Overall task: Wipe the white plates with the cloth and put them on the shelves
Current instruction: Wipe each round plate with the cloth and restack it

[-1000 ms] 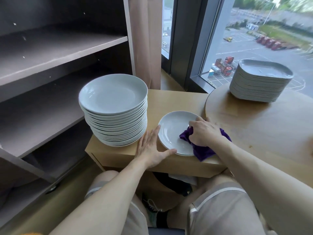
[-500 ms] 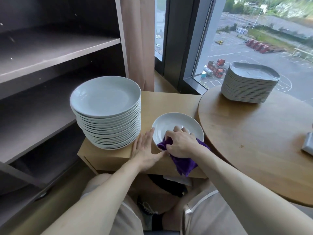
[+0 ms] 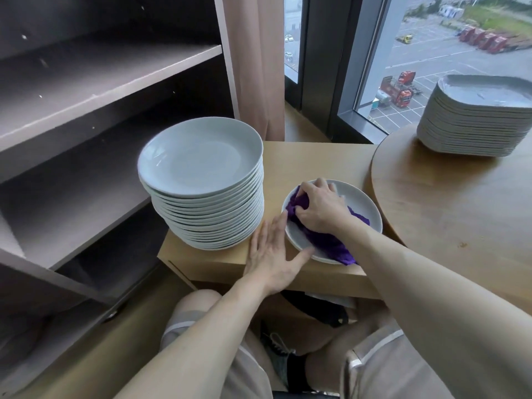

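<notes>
Grip of my right hand (image 3: 319, 210), bunching the crumpled purple cloth (image 3: 328, 241), has swept farther across the round white ceramic plate (image 3: 367, 210) beneath; flat-spread left hand (image 3: 270, 254) braces its rim, wiping unfinished.

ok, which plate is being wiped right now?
The lone round plate right of the tall round stack; the right hand presses the purple cloth on it. The rest sit stacked.

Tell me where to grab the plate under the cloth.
Probably best to grip the plate by its upturned rim on the near-left, coming from the left. It lies flat on the box, the right hand and cloth cover its middle, and the left hand rests there.
</notes>
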`<state>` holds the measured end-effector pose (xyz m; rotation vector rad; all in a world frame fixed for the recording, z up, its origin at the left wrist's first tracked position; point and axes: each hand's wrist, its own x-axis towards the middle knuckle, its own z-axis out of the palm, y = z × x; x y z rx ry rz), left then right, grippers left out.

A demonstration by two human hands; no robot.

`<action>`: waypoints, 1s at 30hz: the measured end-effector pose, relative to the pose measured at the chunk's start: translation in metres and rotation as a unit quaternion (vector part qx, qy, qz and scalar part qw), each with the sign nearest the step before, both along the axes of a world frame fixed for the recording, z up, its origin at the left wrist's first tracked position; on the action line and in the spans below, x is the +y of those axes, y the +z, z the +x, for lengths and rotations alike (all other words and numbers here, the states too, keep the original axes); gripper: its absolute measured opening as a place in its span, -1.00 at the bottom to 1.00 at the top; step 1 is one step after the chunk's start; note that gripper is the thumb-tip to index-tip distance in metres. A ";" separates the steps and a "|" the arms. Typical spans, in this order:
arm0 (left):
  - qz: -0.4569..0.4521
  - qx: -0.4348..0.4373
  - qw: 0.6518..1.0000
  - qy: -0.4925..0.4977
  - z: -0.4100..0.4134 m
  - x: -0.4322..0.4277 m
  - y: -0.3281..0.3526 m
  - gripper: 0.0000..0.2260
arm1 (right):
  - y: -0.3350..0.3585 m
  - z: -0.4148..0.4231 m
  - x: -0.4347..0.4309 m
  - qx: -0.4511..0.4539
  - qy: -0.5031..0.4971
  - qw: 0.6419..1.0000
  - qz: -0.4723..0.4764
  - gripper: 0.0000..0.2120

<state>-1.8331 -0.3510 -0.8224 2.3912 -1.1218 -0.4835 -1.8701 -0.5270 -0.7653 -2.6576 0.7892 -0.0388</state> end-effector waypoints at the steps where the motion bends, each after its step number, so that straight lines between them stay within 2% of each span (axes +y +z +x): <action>1: -0.003 -0.001 1.000 0.001 0.000 0.000 0.000 -0.17 | 0.000 0.002 -0.001 0.006 -0.006 1.000 -0.028 -0.68; 6: -0.007 -0.005 1.000 0.010 -0.003 0.002 0.004 -0.18 | 0.007 -0.002 -0.003 0.091 0.015 0.981 -0.169 -0.58; 10: -0.008 -0.002 1.000 0.016 -0.003 0.002 0.006 -0.17 | 0.019 -0.027 -0.022 0.162 0.005 0.968 -0.193 -0.63; 16: 0.002 -0.003 1.000 0.018 -0.004 0.002 0.007 -0.18 | 0.028 -0.068 -0.020 0.189 0.018 0.973 -0.128 -0.78; 19: 0.013 -0.002 1.000 0.015 -0.003 0.001 0.007 -0.14 | 0.028 -0.081 -0.008 0.173 0.037 0.979 -0.097 -0.84; 23: 0.011 0.021 1.000 -0.003 -0.001 0.003 0.010 0.01 | 0.026 -0.082 0.013 0.135 0.074 0.985 -0.076 -0.71; 26: 0.020 0.038 0.999 -0.016 0.001 0.004 0.013 0.13 | 0.023 -0.068 0.024 0.113 0.094 0.987 -0.058 -0.71; 30: 0.032 0.036 0.998 -0.027 0.002 0.003 0.012 0.16 | 0.014 -0.044 0.029 0.087 0.095 0.992 -0.014 -0.75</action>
